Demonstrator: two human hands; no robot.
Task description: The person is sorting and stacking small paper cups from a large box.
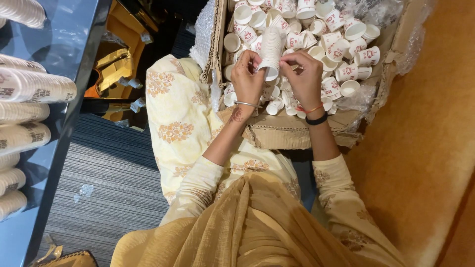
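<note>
The person sits with a cardboard box [287,131] resting against the lap, its near wall crushed down, which lets both forearms pass over it without lifting. The box holds loose paper cups [341,49], white with red print, lying at all angles, some mouth up and some on their sides.

Both hands meet over the middle of the box at a cup stack [270,49]. The stack is held roughly level, its far end pointing away from the person and its open end toward the hands. The left hand [247,76] curls around the near part of the stack, fingers pressed against its side, seemingly to steady it. The right hand [304,74] has thumb and forefinger pinched together at the rim of the nearest cup; whether that cup is fully seated in the stack cannot be told. Holding the stack above the loose cups keeps it clear of them and within reach of more.

The left wrist bears a thin metal bangle [246,104]; the right wrist a dark band [316,119] and an orange thread.

To the left stands a dark table [74,29], on which long nested cup rows [34,86] lie on their sides, parallel, well apart from the box. Lying flat appears to keep such long rows from toppling. Striped carpet [114,173] covers the floor between table and person.
</note>
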